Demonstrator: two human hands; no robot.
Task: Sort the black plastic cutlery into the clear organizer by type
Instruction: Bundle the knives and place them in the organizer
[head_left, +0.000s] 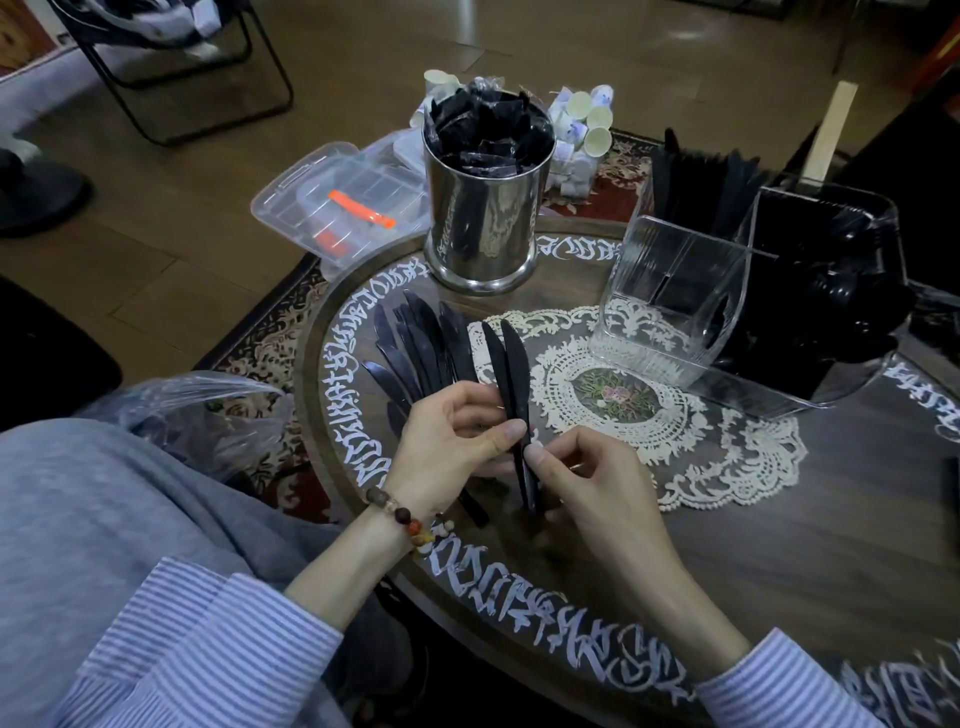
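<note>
both hands meet at centre frame: the left hand grips a fanned bunch of black knives, while the right hand pinches two knives with the left thumb. right of centre, the clear organizer sits on the tabletop, its far compartments holding black cutlery.

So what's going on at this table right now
A person is sorting black plastic knives. The left hand grips a fanned bunch of knives, and the right hand pinches two knives together with it. The clear organizer stands to the right, its far compartments already holding black cutlery.
</note>
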